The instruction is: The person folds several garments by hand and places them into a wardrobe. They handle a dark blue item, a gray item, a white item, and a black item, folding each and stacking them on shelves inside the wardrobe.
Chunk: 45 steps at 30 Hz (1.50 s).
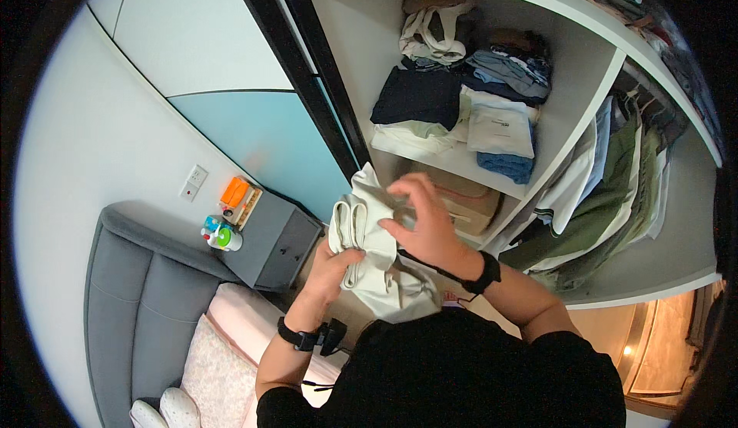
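A pale off-white cloth item [377,261], partly folded in layers, hangs in front of my black shirt. My left hand [331,269] grips its folded edge, with the thumb on top of the layers. Just right of the cloth, my right hand [424,214] is raised with fingers apart and curled; the fingertips are close to the cloth, and nothing shows between them. Whether it touches the cloth I cannot tell. Both wrists wear black straps. Beyond the hands stands a wardrobe shelf [444,162] with a folded black garment [418,96] and a white packet [500,128] on folded jeans.
Green and white garments [605,180] hang at the right behind a divider [582,122]. A beige storage bag [470,203] sits under the shelf. At the left are a grey nightstand [268,243] with small bottles and a grey bed headboard [124,301] with pillows.
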Tool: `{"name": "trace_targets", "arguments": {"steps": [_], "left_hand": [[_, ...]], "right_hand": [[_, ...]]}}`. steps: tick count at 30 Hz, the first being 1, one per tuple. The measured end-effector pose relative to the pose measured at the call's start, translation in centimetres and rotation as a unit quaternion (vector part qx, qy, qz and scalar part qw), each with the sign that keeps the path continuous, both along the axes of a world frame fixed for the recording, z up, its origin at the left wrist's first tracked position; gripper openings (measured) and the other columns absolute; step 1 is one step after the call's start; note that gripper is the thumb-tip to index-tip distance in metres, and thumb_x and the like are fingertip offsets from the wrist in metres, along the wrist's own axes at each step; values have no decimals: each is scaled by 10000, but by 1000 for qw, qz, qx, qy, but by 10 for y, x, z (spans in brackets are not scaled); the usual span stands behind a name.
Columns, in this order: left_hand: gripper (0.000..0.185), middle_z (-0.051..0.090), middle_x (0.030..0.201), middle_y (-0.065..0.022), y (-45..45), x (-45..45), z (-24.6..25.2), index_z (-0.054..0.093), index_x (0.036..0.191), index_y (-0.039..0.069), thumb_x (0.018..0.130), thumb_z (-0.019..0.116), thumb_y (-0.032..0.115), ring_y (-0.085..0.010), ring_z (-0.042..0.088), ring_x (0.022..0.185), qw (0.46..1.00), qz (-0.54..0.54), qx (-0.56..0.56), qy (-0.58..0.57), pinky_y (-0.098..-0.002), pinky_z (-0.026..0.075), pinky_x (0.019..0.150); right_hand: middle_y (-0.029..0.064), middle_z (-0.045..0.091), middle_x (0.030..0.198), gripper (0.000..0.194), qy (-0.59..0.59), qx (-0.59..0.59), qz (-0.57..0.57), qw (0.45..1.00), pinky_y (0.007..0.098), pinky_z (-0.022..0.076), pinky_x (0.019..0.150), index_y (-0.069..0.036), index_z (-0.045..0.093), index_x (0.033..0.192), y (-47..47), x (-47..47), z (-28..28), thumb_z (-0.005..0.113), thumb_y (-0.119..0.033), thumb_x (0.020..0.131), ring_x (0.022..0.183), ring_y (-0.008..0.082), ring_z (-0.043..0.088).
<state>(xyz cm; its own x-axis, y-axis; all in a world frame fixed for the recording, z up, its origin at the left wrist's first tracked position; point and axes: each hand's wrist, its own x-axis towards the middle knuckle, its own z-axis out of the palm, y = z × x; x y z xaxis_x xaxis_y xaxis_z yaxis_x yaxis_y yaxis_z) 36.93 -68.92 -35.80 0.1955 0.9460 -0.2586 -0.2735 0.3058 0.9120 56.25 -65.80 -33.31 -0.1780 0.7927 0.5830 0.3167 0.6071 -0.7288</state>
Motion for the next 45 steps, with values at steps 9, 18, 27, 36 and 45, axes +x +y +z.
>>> {"name": "trace_targets", "arguments": {"steps": [9, 18, 27, 36, 45], "left_hand": [[360, 621, 983, -31, 4, -8, 22, 580, 1068, -7, 710, 614, 6, -102, 573, 865, 980, -178, 35, 85, -249, 459, 783], [325, 578, 847, 8, 14, -4, 34, 563, 1025, 10, 724, 683, 35, -83, 534, 756, 933, 54, 236, 268, -228, 439, 718], [510, 538, 1090, -88, -2, 46, 31, 383, 1175, 7, 775, 694, 67, -173, 532, 1012, 935, 78, 281, 203, -290, 472, 786], [441, 519, 1109, -55, -4, 59, 29, 403, 1142, 35, 786, 661, -2, -118, 535, 963, 932, 108, 293, 185, -258, 476, 796], [128, 636, 919, -14, 12, -8, 26, 638, 968, 27, 859, 571, 18, -61, 550, 761, 947, 178, 208, 169, -198, 453, 668]], "right_hand": [[110, 587, 1092, 411, -104, -22, 308, 945, 362, 415, 872, -59, 579, 1118, 30, 14, 30, 619, -89, 710, 1009, 274, 527], [101, 646, 730, 182, -41, -159, 185, 969, 334, 463, 615, 13, 643, 883, 52, 9, 12, 610, -130, 775, 627, 220, 594], [52, 640, 868, 212, 183, -276, 188, 925, 253, 472, 673, 39, 607, 993, 23, -16, -1, 596, -97, 830, 760, 93, 570], [24, 602, 872, 231, 274, -322, 244, 873, 230, 450, 672, 12, 580, 1013, 15, 0, 6, 546, -169, 874, 772, 83, 548], [13, 605, 825, 190, 266, -297, 124, 909, 233, 455, 637, -25, 595, 967, 36, 41, 10, 546, -187, 881, 705, 84, 557]]}}
